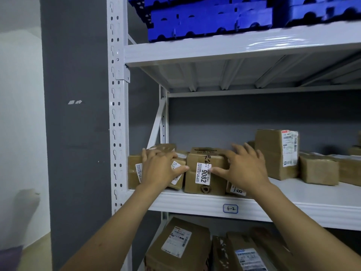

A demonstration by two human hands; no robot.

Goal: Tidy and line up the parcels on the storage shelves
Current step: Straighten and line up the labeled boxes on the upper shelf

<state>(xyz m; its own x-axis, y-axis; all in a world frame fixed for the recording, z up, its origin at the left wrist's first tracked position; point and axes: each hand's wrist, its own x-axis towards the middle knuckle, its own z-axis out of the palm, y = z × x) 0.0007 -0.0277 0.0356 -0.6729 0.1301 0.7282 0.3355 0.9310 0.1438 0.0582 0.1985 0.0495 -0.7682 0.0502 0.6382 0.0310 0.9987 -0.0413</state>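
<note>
At the shelf's [195, 200] left end, left hand [160, 169] lays relaxed fingers on a brown parcel [133, 173], right hand [244, 167] on parcel 9082 [195, 187].

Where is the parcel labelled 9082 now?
In the head view, the 9082 parcel stands near the left end of shelf 6-2, between the left hand and right hand.

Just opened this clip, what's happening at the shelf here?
A person is reaching with both hands to the left end of the white shelf marked 6-2. The left hand lies on the small parcels by the upright. The right hand spreads over the box labelled 9082, thumb on its front. The other parcels sit farther right, unevenly spaced.
</note>
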